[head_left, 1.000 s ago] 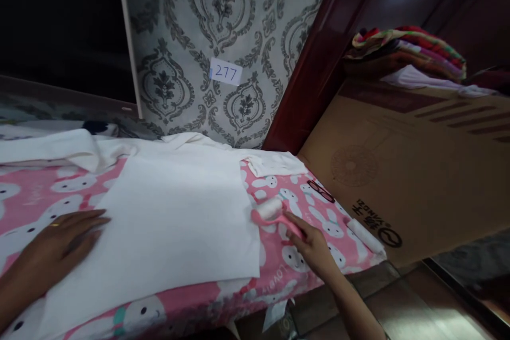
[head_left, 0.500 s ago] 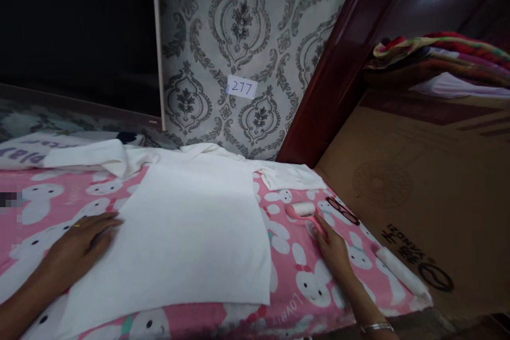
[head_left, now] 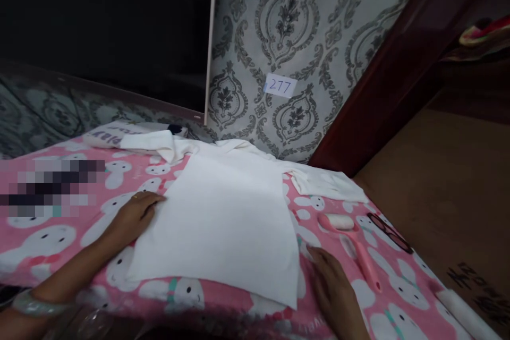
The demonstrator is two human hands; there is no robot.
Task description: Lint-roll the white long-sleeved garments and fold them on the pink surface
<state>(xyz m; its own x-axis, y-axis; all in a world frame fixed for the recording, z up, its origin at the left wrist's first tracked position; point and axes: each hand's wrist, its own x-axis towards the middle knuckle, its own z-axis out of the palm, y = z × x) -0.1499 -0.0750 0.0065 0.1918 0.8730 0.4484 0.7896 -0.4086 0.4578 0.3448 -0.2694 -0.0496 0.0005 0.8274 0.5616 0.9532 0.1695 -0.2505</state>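
A white long-sleeved shirt (head_left: 227, 218) lies spread out flat with its sleeves to the sides. My left hand (head_left: 145, 211) rests at its left edge, fingers stretched and slightly bent, holding nothing that I can see. Close to the shirt's lower right edge is my right hand (head_left: 332, 289), empty, its fingers extended over the pink cloth. A pink lint roller (head_left: 368, 263) with a white roll lies beyond it to the right, apart from the hand.
Under everything is a pink bunny-print cover (head_left: 342, 255). Glasses (head_left: 390, 232) and a white roll (head_left: 464, 312) lie to the right, near a cardboard box (head_left: 442, 191). Folded printed clothing (head_left: 115, 135) sits at the back left, below a dark screen (head_left: 107, 26). A numbered paper (head_left: 280, 85) is on the wall.
My right hand has let go of the lint roller and moved toward the shirt's lower right edge. The view has swung left, and my left hand stays by the shirt's left edge.
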